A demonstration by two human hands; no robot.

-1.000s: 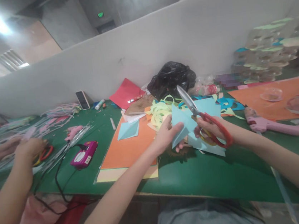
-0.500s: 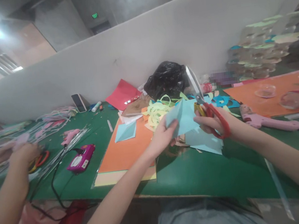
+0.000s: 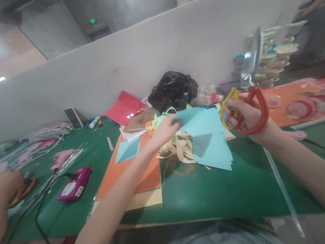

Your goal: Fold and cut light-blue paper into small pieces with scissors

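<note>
My left hand (image 3: 167, 130) reaches over the table's middle, its fingers closed on the left edge of a darker-looking blue paper sheet (image 3: 189, 115). Beneath and beside that lies a stack of light blue paper (image 3: 212, 147), partly over pale paper scraps (image 3: 183, 147). Raised to the right of the stack, my right hand (image 3: 245, 114) grips a pair of scissors (image 3: 251, 63) by its red and yellow handles. The blades point up and look closed, away from the paper. A folded blue paper piece (image 3: 128, 149) rests on orange sheets (image 3: 147, 170) left of my left hand.
A black plastic bag (image 3: 173, 89) and red paper (image 3: 124, 106) stand behind. To the left are a phone (image 3: 73, 118), a magenta device (image 3: 75, 185), a pink glue gun (image 3: 62, 159) and a co-worker's hand (image 3: 4, 187). Ringed clear plastic pieces (image 3: 315, 102) lie right.
My right hand has lifted the scissors up and rightward, away from the paper. My left hand has moved slightly left and up, lowering the blue sheet toward the stack. The view has shifted right.
</note>
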